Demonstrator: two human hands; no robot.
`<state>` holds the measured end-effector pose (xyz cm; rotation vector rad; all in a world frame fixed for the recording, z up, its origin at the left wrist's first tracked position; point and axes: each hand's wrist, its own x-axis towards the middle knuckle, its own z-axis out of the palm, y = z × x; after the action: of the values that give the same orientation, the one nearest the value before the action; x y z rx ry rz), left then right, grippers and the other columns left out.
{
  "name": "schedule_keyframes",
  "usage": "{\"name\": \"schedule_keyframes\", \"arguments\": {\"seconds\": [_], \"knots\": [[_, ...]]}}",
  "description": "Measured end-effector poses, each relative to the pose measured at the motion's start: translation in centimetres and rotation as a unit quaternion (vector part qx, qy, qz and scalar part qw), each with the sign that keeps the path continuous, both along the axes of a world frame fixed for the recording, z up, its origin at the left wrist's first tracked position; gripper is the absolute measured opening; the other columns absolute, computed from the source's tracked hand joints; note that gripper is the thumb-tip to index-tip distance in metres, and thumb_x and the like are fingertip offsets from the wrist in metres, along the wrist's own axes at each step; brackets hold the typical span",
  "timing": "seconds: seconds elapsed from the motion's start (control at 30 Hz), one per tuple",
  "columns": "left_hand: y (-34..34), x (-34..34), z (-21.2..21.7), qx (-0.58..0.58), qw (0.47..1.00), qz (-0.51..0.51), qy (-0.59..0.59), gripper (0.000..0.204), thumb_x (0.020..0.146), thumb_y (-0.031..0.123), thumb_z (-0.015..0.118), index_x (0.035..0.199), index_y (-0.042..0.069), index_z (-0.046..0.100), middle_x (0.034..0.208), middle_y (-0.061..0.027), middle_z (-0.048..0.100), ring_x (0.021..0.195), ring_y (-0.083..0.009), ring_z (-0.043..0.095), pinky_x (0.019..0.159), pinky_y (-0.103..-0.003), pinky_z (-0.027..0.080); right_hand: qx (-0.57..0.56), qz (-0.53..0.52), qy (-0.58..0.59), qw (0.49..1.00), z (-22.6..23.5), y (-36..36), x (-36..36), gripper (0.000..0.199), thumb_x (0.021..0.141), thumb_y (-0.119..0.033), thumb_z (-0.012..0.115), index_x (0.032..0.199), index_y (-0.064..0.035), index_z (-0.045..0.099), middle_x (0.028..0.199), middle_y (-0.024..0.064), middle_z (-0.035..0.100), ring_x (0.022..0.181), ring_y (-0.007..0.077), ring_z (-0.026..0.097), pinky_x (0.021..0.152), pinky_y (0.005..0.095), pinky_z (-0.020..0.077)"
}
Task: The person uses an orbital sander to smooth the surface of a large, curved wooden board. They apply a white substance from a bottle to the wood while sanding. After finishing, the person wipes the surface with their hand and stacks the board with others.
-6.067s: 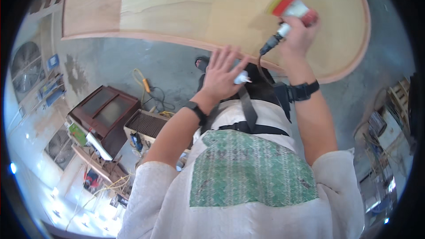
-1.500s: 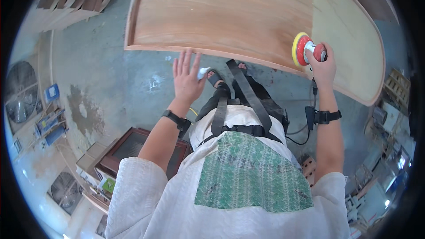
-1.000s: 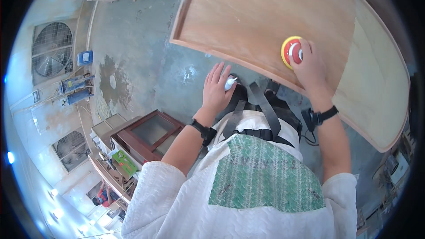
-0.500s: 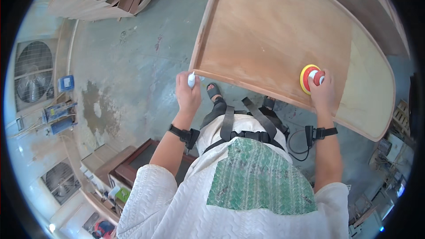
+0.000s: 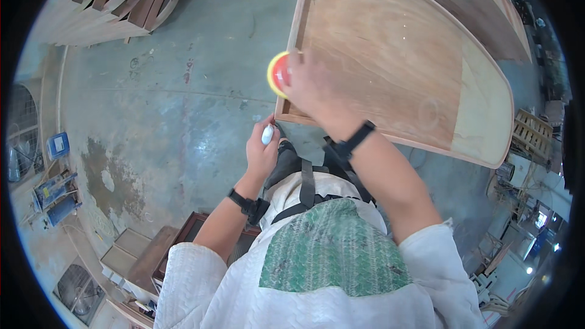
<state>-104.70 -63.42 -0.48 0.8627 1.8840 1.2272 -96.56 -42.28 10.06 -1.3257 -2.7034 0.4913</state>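
Observation:
A large wooden panel [image 5: 390,55] with a raised rim and a curved far side lies in front of me. My right hand [image 5: 312,82] reaches across to the panel's left side, its fingers closed round a sanding pad [image 5: 277,75], a disc with a yellow edge and red body. The disc is tilted over the left rim, and motion blurs the fingers. Close to the panel's near left corner, my left hand [image 5: 261,151] is closed round a small white squeeze bottle [image 5: 267,134]. The fingers hide part of the bottle.
Stacked curved wooden frames [image 5: 131,0] stand at the far left. More wooden pieces [image 5: 472,9] are piled behind the panel's right side. A blue container [image 5: 58,145] and wall fans are at the left, a dark-framed wooden cabinet [image 5: 183,237] at the lower left, a slatted crate [image 5: 531,129] at the right.
My right hand has carried the sanding pad from the panel's near right part leftward to its left rim. The left hand still grips the bottle near the corner. The view has shifted slightly.

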Motion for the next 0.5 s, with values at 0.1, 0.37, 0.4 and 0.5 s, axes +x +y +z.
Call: {"name": "schedule_keyframes", "arguments": {"seconds": [0.1,0.37,0.4,0.5], "knots": [[-0.2,0.1,0.6,-0.006,0.997,0.016,-0.075,0.043,0.105,0.016,0.067,0.145,0.002,0.064,0.12,-0.0146,0.075,0.105,-0.0249,0.073,0.097,-0.037,0.056,0.008,0.05,-0.012,0.999,-1.7,0.8,-3.3,0.047,0.097,-0.029,0.074,0.131,0.0004,0.059,0.125,0.0245,0.066,0.102,0.0416,0.074,0.086,0.054,0.0624],[-0.9,-1.3,-0.1,-0.029,0.995,-0.031,-0.093,0.051,0.1,0.018,0.07,0.147,0.001,0.062,0.133,-0.0182,0.072,0.119,-0.0317,0.071,0.104,-0.039,0.053,0.002,-0.05,0.118,0.992,-4.0,5.2,-3.7,0.052,0.095,-0.028,0.077,0.136,-0.0026,0.056,0.13,0.025,0.064,0.107,0.044,0.072,0.088,0.0515,0.0611],[-1.2,-1.6,0.0,-0.041,0.994,-0.037,-0.094,0.05,0.099,0.018,0.07,0.145,0.001,0.063,0.137,-0.019,0.071,0.122,-0.0335,0.07,0.105,-0.04,0.052,-0.005,-0.023,0.068,0.997,-3.2,6.2,-4.4,0.053,0.094,-0.027,0.077,0.136,-0.0016,0.055,0.132,0.0247,0.063,0.109,0.0431,0.072,0.088,0.0512,0.0617],[-1.6,-2.8,0.8,-0.045,0.993,-0.09,-0.066,0.056,0.103,0.008,0.069,0.157,0.002,0.057,0.125,-0.0073,0.073,0.114,-0.0131,0.067,0.1,-0.031,0.054,-0.012,0.042,-0.074,0.996,0.3,7.0,-6.0,0.052,0.094,-0.023,0.076,0.135,0.0008,0.055,0.134,0.0236,0.062,0.11,0.0408,0.074,0.088,0.0505,0.0631]]}}
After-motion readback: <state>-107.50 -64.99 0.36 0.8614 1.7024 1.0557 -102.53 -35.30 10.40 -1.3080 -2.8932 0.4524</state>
